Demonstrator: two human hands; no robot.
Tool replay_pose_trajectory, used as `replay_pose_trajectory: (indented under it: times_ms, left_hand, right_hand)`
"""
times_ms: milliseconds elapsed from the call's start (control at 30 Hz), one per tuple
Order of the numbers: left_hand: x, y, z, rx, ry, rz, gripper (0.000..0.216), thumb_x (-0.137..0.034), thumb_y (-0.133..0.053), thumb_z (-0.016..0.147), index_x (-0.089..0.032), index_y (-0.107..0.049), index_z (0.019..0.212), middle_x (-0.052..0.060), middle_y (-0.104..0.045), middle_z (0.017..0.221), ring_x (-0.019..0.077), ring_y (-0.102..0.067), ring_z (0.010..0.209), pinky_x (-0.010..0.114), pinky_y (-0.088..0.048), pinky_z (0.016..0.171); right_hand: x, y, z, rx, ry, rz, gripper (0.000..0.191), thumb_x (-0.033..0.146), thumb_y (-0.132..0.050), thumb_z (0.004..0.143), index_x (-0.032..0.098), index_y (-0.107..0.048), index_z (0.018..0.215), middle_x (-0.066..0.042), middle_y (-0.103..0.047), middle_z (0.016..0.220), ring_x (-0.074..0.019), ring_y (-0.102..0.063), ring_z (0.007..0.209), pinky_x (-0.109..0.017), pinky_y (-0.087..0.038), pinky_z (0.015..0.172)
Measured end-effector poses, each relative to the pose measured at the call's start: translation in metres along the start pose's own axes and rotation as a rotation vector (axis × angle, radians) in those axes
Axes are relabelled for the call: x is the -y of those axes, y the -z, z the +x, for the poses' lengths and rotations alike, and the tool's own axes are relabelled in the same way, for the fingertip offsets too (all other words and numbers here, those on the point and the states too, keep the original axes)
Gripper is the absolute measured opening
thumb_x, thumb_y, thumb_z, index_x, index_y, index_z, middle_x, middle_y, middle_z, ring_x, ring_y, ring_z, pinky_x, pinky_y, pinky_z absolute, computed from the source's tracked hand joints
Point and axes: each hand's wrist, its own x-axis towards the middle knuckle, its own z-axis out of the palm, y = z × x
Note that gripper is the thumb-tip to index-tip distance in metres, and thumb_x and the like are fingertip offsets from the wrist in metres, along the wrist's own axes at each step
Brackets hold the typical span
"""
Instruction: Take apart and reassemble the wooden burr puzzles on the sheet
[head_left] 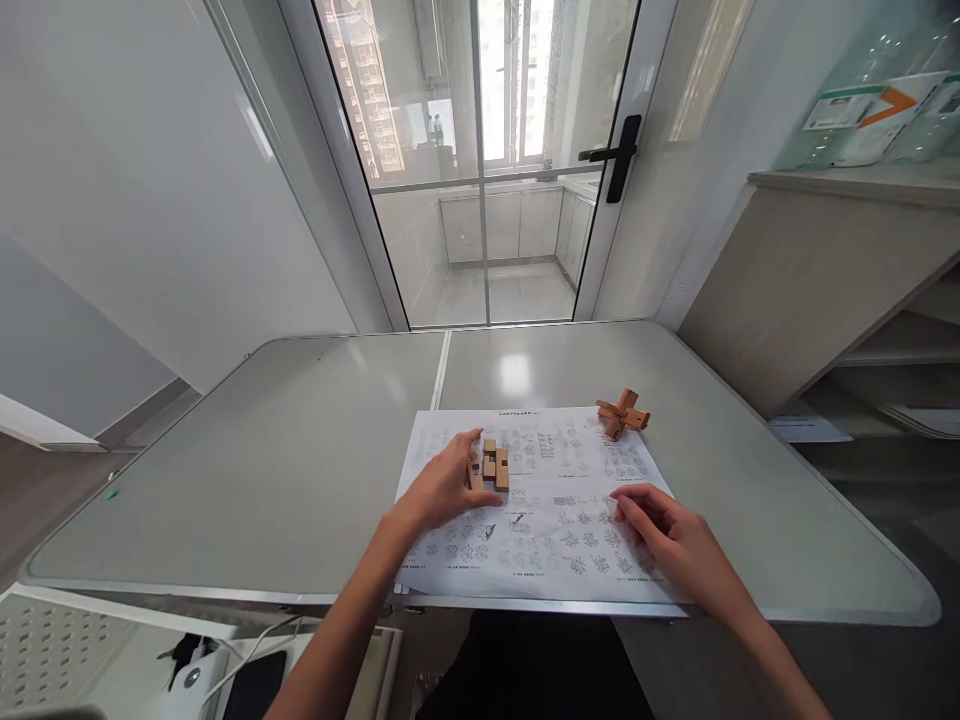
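Observation:
My left hand [444, 480] curves around the left side of several notched wooden puzzle pieces [502, 470] on a printed paper sheet [525, 580]. Its thumb and index finger reach past the pieces at either end. One tilted wooden piece [476, 477] sits inside this grasp, against the thumb; my other left fingers are mostly hidden. Over the right part of the sheet, my right hand [664, 535] is closed, thumb and index finger close together, with nothing visible in them. An assembled cross-shaped wooden puzzle [622, 414] rests on the sheet's far right corner.
The sheet carries rows of small diagrams and lies at the near edge of a grey table [300, 470]. Beyond stands a glass door with a black handle [619, 158]. Large plastic bottles [847, 120] stand on a shelf at right. A white unit with cables [247, 655] is at lower left.

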Motion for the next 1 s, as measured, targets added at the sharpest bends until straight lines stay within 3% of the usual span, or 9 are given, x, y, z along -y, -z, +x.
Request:
replay_pose_trajectory:
  times_ms: [167,533,700,833,900,1000]
  left_hand:
    - [0.001,0.006,0.009,0.016,-0.068,0.007,0.092,-0.052,-0.088,0.071,-0.029,-0.046,0.149,0.01,-0.058,0.144,0.0333,-0.064,0.118,0.046,-0.054,0.097]
    - [-0.007,-0.012,0.018,-0.028,-0.095,0.108,0.059,-0.058,-0.081,0.075,-0.023,-0.066,0.119,0.009,-0.058,0.126,0.0263,-0.069,0.095,0.041,-0.058,0.084]
    - [-0.023,-0.03,0.014,0.005,-0.135,0.133,0.063,-0.059,-0.084,0.072,-0.021,-0.065,0.119,0.009,-0.06,0.124,0.0267,-0.07,0.094,0.041,-0.059,0.082]
    - [-0.033,-0.041,0.006,0.016,-0.153,0.161,0.075,-0.062,-0.084,0.071,-0.021,-0.06,0.13,0.012,-0.057,0.134,0.0288,-0.071,0.093,0.044,-0.059,0.08]
    - [-0.033,-0.04,0.0,0.021,-0.155,0.167,0.078,-0.061,-0.083,0.073,-0.023,-0.056,0.135,0.013,-0.055,0.137,0.0299,-0.071,0.094,0.045,-0.059,0.081]
    - [-0.027,-0.035,-0.008,0.026,-0.154,0.169,0.078,-0.059,-0.083,0.075,-0.025,-0.053,0.14,0.012,-0.052,0.14,0.0304,-0.071,0.096,0.046,-0.059,0.083]
  right_hand:
    - [-0.002,0.0,0.001,-0.002,-0.008,0.011,0.043,0.063,-0.054,0.097,0.023,-0.069,0.106,-0.004,-0.071,0.084,-0.0187,-0.058,0.065,-0.029,-0.048,0.059]
    - [-0.001,0.001,0.0,0.019,-0.033,0.0,0.041,0.061,-0.054,0.097,0.024,-0.067,0.107,-0.003,-0.071,0.087,-0.0182,-0.059,0.068,-0.028,-0.047,0.061]
    - [0.001,0.003,0.001,0.054,-0.021,-0.059,0.042,0.061,-0.052,0.098,0.024,-0.068,0.106,-0.004,-0.072,0.088,-0.0187,-0.06,0.068,-0.029,-0.048,0.06]
    - [0.017,0.003,0.004,0.156,0.042,-0.182,0.039,0.058,-0.051,0.099,0.024,-0.069,0.109,-0.004,-0.071,0.085,-0.0193,-0.061,0.067,-0.031,-0.051,0.062]
    - [0.029,-0.001,0.005,0.199,0.085,-0.206,0.036,0.054,-0.052,0.099,0.025,-0.067,0.115,-0.005,-0.072,0.096,-0.0191,-0.063,0.069,-0.033,-0.054,0.065]
    - [0.043,-0.015,0.01,0.24,0.187,-0.214,0.038,0.045,-0.058,0.097,0.029,-0.06,0.131,-0.008,-0.062,0.133,-0.0188,-0.068,0.078,-0.036,-0.06,0.073]
